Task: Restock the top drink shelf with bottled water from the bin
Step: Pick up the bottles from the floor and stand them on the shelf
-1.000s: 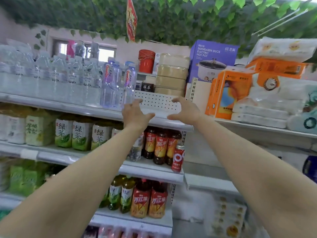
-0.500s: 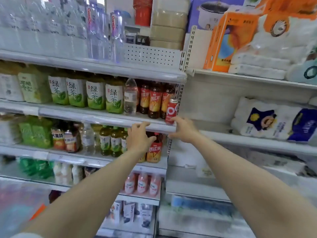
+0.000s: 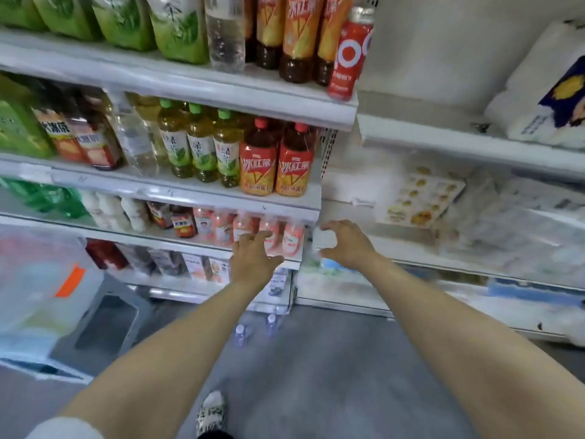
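A blurred translucent bin (image 3: 41,280) sits low at my left, beside the drink shelves (image 3: 177,186). My left hand (image 3: 253,259) is released, fingers (image 3: 264,236) straight, in front of the pink bottles (image 3: 292,237) on a low shelf, and below it two water bottles (image 3: 240,334) stand on the floor (image 3: 332,359). My right hand (image 3: 349,245) is loosely curved, grasping nothing I can make out.

"冰红茶" stands on the orange labels of two red-capped bottles (image 3: 276,166). "绿茶" marks the green-capped bottles (image 3: 200,146). A red can (image 3: 347,55) shows "OO".
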`<state>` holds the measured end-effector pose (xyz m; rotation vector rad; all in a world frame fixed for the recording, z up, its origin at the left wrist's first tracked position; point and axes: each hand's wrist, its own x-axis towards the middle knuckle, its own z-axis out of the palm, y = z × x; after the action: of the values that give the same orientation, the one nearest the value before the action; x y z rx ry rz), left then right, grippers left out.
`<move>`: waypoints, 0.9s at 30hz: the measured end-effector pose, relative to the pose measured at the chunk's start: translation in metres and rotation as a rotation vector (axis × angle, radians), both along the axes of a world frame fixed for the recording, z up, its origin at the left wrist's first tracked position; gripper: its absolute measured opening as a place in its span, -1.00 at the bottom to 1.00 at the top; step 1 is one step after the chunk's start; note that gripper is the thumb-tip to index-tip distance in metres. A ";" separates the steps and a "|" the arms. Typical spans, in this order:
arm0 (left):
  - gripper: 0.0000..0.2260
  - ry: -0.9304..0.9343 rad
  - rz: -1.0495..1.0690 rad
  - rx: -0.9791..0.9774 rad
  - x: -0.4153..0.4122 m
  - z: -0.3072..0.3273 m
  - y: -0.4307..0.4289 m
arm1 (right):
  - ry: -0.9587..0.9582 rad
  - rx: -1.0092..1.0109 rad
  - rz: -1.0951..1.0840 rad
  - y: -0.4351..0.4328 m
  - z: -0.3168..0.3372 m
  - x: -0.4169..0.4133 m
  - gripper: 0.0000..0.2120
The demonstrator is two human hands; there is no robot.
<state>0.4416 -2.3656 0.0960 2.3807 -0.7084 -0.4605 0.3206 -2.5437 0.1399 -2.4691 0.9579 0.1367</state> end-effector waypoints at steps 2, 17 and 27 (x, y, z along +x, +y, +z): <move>-0.47 0.026 0.016 0.056 0.003 -0.039 0.005 | 0.053 0.047 0.000 0.002 -0.043 0.004 -0.37; -0.53 0.367 0.074 0.243 0.037 -0.355 0.034 | 0.227 0.383 -0.219 0.027 -0.391 0.022 -0.39; -0.45 0.668 0.277 0.164 0.079 -0.566 0.030 | -0.171 0.591 -0.597 0.052 -0.614 0.058 -0.54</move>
<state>0.5205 -2.3351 -0.4703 2.2090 -0.0389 -1.1445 0.3783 -2.4913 -0.4744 -1.5680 1.3069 0.0015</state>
